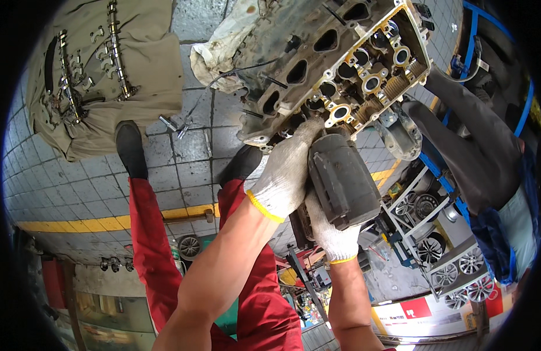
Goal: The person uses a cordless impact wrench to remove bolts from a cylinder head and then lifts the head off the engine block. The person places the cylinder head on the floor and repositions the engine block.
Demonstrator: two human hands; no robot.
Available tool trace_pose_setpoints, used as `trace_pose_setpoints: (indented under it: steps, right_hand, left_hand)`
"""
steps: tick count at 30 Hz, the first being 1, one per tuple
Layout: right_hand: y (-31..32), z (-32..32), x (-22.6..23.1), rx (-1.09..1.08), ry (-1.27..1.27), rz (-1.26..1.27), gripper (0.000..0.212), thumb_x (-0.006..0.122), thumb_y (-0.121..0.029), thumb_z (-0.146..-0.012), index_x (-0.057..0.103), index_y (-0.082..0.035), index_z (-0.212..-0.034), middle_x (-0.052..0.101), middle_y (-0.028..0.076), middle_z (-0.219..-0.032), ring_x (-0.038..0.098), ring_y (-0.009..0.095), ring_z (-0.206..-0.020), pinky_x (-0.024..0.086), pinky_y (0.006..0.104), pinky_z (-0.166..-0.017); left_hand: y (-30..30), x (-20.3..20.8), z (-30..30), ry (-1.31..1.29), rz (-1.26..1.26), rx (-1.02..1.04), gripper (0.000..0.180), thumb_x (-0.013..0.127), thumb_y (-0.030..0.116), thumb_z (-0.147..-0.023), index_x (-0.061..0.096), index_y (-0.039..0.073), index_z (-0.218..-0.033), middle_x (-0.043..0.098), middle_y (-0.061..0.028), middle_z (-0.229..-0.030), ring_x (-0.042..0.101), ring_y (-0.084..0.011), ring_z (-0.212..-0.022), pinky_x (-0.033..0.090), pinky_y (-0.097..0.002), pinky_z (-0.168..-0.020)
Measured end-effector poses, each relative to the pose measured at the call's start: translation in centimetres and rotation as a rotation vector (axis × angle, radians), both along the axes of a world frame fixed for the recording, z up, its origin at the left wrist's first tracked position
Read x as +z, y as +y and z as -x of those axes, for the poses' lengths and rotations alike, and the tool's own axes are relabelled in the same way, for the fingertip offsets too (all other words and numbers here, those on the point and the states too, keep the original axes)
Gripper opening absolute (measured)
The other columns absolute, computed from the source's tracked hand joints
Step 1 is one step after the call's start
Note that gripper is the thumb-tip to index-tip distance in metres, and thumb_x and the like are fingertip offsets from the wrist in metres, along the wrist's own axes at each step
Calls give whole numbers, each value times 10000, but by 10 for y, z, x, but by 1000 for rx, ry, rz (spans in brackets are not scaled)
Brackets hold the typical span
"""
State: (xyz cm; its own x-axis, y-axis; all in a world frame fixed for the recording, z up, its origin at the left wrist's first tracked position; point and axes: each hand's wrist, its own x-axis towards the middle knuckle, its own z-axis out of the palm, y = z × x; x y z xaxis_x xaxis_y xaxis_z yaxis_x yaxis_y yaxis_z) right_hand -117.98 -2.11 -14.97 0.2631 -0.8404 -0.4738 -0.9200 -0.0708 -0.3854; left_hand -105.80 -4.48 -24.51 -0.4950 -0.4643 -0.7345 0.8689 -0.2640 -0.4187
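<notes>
A dark, boxy impact wrench (345,180) is between my hands, its nose end toward the cylinder head. Under its body, my right hand (333,230), in a white knit glove with a yellow cuff, is wrapped round the grip; most of its fingers are hidden. My left hand (287,169), gloved alike, lies along the tool's left side with its fingers curled at the front, beside the near edge of the cylinder head (270,82). Valve bores and round plug tubes (371,83) show in the head's opening. What the nose touches is hidden.
Two camshafts (115,52) and small bearing caps lie on a brown cloth (156,76) at left. Sockets (175,124) and a hammer (191,217) rest on grey tiles. Another person's dark-trousered legs (475,152) stand at right. Behind is a rack of wheel rims (446,275).
</notes>
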Motion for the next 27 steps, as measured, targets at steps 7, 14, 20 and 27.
trace_pose_setpoints:
  steps: [7,14,20,27]
  right_hand:
    - [5,11,11,92,59,7,419,858,-138,-904,751,-71,-1304,793,159,-1232,768,369,-1132,620,478,-960]
    - [12,17,27,50,-21,12,397,854,-91,-930,764,-38,-1313,807,139,-1223,785,297,-1079,623,445,-940]
    - [29,37,45,-89,0,-16,379,831,-148,-934,767,-63,-1299,797,152,-1245,771,370,-1125,613,482,-974]
    - [33,66,30,-212,-5,4,409,830,-112,-929,755,-49,-1326,798,147,-1259,775,322,-1146,609,458,-1000]
  left_hand:
    - [6,6,3,71,25,89,313,582,295,-1152,707,17,-1224,779,-141,-1103,770,-264,-969,643,-421,-936]
    - [12,26,6,18,49,24,362,515,336,-1174,702,26,-1192,772,-152,-1104,758,-268,-1001,637,-426,-939]
    - [28,42,41,-1,144,-84,434,477,391,-1196,713,28,-1175,779,-138,-1113,756,-244,-993,622,-425,-948]
    - [25,29,73,26,159,-138,449,517,413,-1176,730,21,-1224,788,-124,-1110,761,-228,-994,617,-412,-963]
